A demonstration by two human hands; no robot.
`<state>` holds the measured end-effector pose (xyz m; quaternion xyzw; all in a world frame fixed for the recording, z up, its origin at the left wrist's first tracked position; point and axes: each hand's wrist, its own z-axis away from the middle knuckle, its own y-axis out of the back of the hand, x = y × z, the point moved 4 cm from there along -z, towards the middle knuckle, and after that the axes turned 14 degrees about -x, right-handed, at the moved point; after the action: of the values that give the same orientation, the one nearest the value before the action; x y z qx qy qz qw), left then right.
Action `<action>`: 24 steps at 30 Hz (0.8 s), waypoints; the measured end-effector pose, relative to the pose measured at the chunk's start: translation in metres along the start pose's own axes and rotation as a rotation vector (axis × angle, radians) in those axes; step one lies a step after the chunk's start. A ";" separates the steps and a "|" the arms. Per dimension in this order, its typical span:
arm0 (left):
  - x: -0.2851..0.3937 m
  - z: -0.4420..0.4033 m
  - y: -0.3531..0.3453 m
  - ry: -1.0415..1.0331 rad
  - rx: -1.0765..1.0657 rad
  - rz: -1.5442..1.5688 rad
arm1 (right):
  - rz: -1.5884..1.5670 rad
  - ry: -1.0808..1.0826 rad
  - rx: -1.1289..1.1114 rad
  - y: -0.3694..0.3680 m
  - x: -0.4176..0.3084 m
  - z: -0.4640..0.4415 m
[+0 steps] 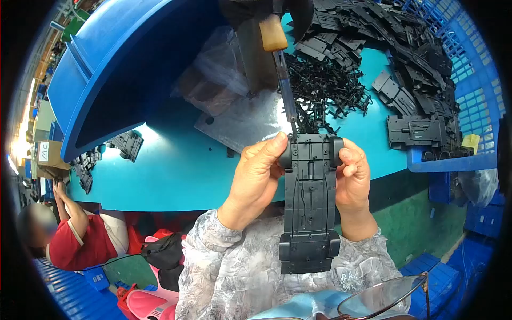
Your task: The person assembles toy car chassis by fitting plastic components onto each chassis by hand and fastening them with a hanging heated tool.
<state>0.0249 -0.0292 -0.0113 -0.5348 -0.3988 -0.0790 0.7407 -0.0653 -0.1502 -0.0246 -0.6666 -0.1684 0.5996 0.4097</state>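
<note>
Both hands hold a black plastic toy car chassis (310,205) upright before my chest, its long side pointing toward me. My left hand (255,176) grips the far left corner, thumb pressed on the black wheel there. My right hand (354,178) closes round the wheel at the far right corner, fingers curled. Two more wheels sit at the near end. A mounted screwdriver bit (288,93) under a yellowish sleeve (273,33) reaches down to the chassis's far left corner; whether it touches a screw I cannot tell.
Behind the chassis lies a heap of small black parts (333,88). A blue crate (450,162) at right holds many black chassis plates (416,130). A large blue bin (80,69) stands left on the turquoise table (176,186). A person in a red shirt (80,242) sits at left.
</note>
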 end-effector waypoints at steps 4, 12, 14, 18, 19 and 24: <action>-0.002 -0.002 0.003 0.005 -0.011 -0.014 | 0.027 -0.011 -0.011 0.000 -0.002 -0.001; 0.000 0.000 0.002 0.011 -0.008 -0.065 | 0.002 -0.010 -0.045 0.000 -0.001 0.001; 0.001 0.000 0.000 0.007 0.001 -0.061 | -0.006 -0.005 -0.049 0.001 0.000 0.001; 0.001 0.000 0.001 0.017 0.013 -0.080 | -0.014 0.009 -0.079 0.001 0.002 0.001; 0.002 0.000 0.001 0.020 0.022 -0.084 | -0.014 0.012 -0.077 0.001 0.002 0.002; 0.002 0.000 0.002 0.026 0.045 -0.091 | -0.021 0.021 -0.069 0.001 0.002 0.003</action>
<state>0.0271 -0.0276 -0.0114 -0.4983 -0.4146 -0.1105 0.7534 -0.0676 -0.1481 -0.0266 -0.6847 -0.1916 0.5819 0.3948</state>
